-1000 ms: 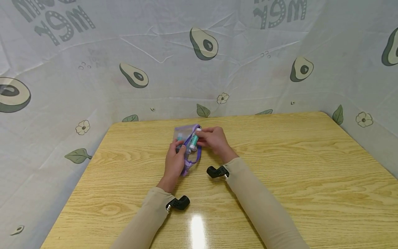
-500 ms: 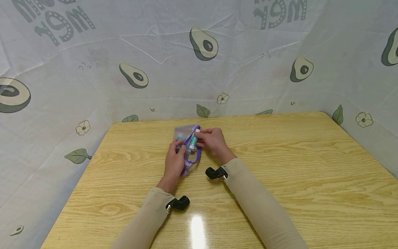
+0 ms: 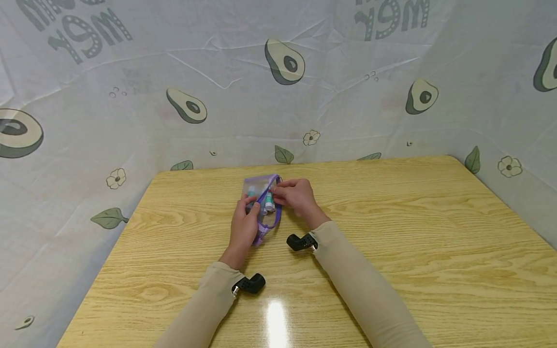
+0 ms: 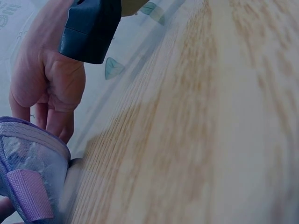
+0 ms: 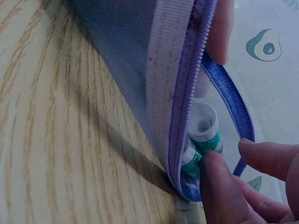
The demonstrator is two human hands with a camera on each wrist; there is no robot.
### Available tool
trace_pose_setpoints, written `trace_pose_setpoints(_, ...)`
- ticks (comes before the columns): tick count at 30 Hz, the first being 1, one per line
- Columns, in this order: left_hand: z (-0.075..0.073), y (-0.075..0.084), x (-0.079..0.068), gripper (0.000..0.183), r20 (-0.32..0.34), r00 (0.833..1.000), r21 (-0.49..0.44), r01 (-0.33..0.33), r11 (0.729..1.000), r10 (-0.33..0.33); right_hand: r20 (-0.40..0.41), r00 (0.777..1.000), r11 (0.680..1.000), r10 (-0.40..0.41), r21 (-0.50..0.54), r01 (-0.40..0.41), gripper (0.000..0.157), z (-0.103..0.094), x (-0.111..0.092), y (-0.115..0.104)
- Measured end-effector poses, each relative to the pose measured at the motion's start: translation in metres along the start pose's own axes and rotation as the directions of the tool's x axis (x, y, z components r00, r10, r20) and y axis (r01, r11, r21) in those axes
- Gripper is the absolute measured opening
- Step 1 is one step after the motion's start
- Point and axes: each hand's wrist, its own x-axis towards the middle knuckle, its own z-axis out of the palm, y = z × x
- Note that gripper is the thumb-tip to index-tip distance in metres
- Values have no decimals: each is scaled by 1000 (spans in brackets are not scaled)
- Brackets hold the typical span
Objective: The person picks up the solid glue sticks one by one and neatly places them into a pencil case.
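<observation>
A mesh zip pouch [image 3: 260, 182] with purple trim lies near the table's back, its zip mouth spread toward the right. My left hand [image 3: 244, 226] grips it from the left, thumb on the near side by the rim. Inside the mouth leans a glue stick [image 3: 269, 201], white with a green label; its hollow white end shows in the right wrist view. My right hand [image 3: 299, 197] pinches its far end, which the thumb partly hides, while the forefinger lies at the zip edge. Another glue stick [image 5: 189, 158] sits beside it. A teal-labelled shape shows faintly through the mesh.
The wooden table [image 3: 391, 217] spreads out on both sides of the pouch. A pale cloth [image 3: 243, 96] printed with avocados hangs behind it and at the sides. Black camera mounts [image 3: 301, 242] stick out from both sleeves.
The glue stick's upper end has tilted left and gone in behind the pouch rim, with the right fingers following slightly. The left hand and the pouch have stayed in place.
</observation>
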Motion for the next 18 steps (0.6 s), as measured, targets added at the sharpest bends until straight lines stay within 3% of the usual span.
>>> trace_pose_setpoints(18, 1, 2, -1, 47, -10, 1000, -19, 15, 1000, -16, -63, 998, 1000, 0, 6, 1, 32, -8, 3, -2)
